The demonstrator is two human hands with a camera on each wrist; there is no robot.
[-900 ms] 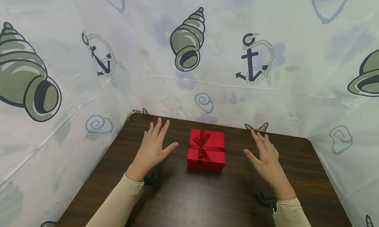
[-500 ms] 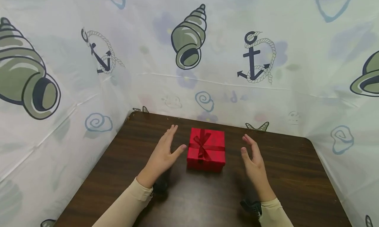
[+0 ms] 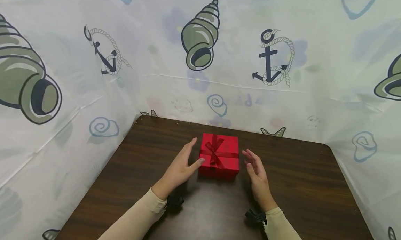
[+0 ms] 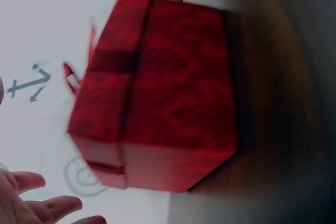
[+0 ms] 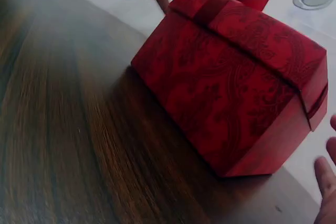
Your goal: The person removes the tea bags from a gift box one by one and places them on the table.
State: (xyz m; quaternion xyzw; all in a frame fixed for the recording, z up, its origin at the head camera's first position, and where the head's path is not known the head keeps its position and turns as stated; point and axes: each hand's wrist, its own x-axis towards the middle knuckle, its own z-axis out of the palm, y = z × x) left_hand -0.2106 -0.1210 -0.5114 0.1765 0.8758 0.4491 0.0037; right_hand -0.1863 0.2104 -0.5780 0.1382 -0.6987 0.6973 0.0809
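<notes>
A red gift box (image 3: 225, 146) with a lid, dark red ribbon and a bow (image 3: 214, 153) sits on the dark wooden table. Just off its left side is my left hand (image 3: 179, 168), fingers extended and the thumb tip close to the box's front left edge. To its right my right hand (image 3: 258, 177) stands a short way off, fingers slightly bent, holding nothing. The left wrist view shows the box's patterned side (image 4: 181, 77) with the lid on. From the right wrist view, the box (image 5: 226, 87) rests flat on the wood.
The tabletop (image 3: 300, 177) spreads out on both sides of the box. Behind and beside it hangs a white cloth (image 3: 238, 59) printed with shells and anchors. Each wrist wears a black strap device, such as the right one (image 3: 255, 216).
Both hands have moved inward toward the box, the left one rightward and the right one leftward. Their spread fingers have drawn closer together. The box stays in place.
</notes>
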